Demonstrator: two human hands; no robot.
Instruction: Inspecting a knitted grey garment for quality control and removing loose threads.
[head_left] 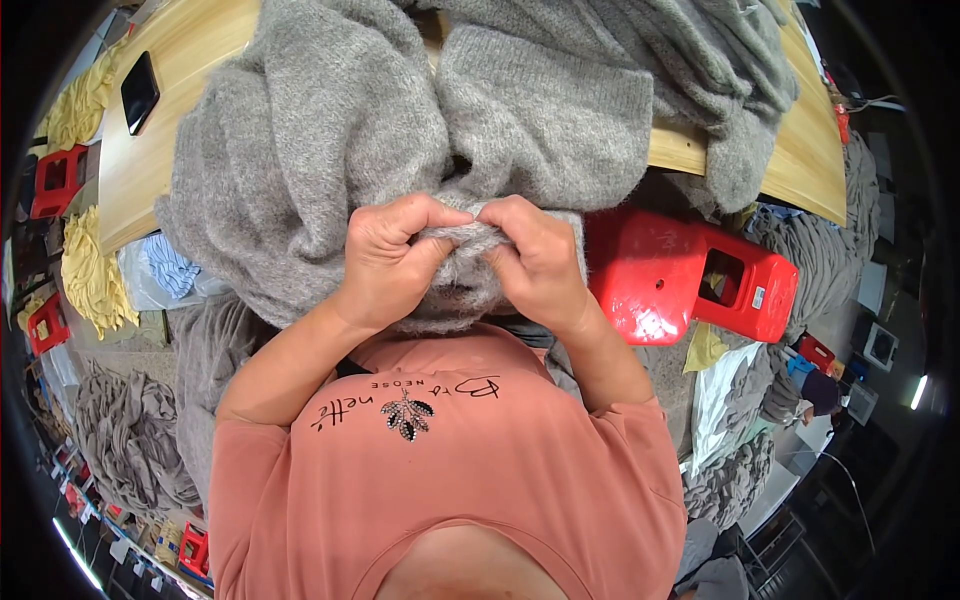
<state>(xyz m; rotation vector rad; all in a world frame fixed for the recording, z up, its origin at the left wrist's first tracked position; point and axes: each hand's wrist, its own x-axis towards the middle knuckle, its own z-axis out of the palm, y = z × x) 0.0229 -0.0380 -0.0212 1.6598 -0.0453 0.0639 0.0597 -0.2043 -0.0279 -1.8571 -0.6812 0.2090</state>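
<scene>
A grey fuzzy knit sweater (300, 130) spills off the table's near edge toward my body. Close to my chest, my left hand (395, 255) pinches a fold of the knit between thumb and fingers. My right hand (535, 255) grips the same fold just beside it, the fingertips of both hands nearly meeting. A short stretch of bunched knit shows between the thumbs. Whatever fine detail lies inside the pinch is hidden by my fingers. A ribbed band (615, 105) of grey knit lies flat beyond my right hand.
The wooden table (190, 45) carries a black phone (140, 93) at the far left and more grey knitwear (745, 150) at the right. A red plastic stool (650, 275) stands right of me. Grey knit piles (130, 440) and yellow garments (95, 280) lie at the left.
</scene>
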